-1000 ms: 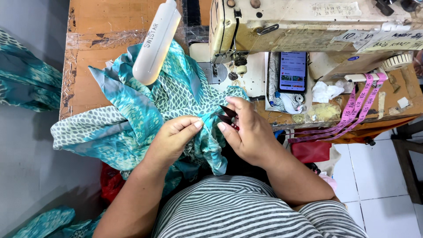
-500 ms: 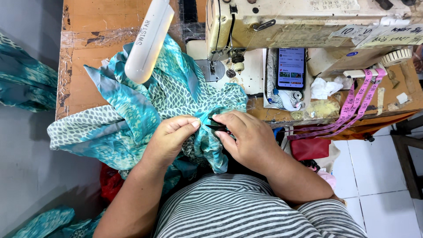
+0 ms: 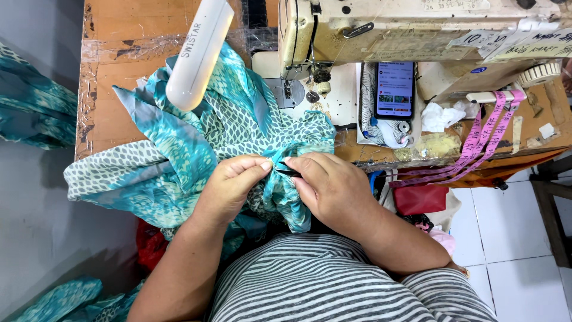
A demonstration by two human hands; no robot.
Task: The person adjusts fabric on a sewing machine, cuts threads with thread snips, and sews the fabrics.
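A teal and white patterned fabric (image 3: 179, 149) lies bunched over the wooden sewing table (image 3: 113, 77) and hangs into my lap. My left hand (image 3: 229, 182) pinches a fold of the fabric between thumb and fingers. My right hand (image 3: 328, 185) faces it, fingers closed on a small dark tool (image 3: 288, 172), likely thread snips, whose tip meets the fabric between the two hands. Both hands sit close together just below the table's front edge.
A cream sewing machine (image 3: 405, 30) stands at the back right, with its needle area (image 3: 319, 83) above my hands. A white tube lamp (image 3: 199, 53) reaches over the fabric. A phone (image 3: 395, 89), pink measuring tape (image 3: 476, 149) and more teal fabric (image 3: 30, 107) at left are nearby.
The hands have drawn closer together over the fabric fold; the dark tool now sits between the fingertips. The view has shifted slightly.
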